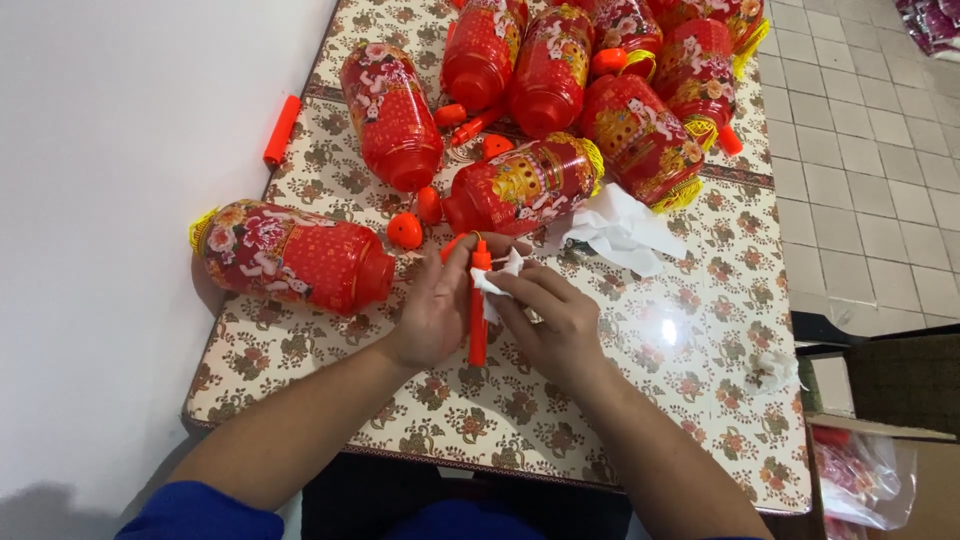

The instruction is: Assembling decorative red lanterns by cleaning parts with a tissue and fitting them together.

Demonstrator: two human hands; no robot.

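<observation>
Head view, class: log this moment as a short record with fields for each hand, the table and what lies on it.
left hand: left hand grips a thin orange plastic rod
right hand: right hand pinches white tissue scrap against the rod
table: floral-patterned glossy tabletop
lying on it: red cylindrical paper lanterns, crumpled white tissue
beside it: tiled floor

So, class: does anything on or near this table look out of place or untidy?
Yes. One orange stick lies off the table on the white ledge at left. Crumpled white paper sits among the red lanterns, which lie tipped on their sides.
</observation>
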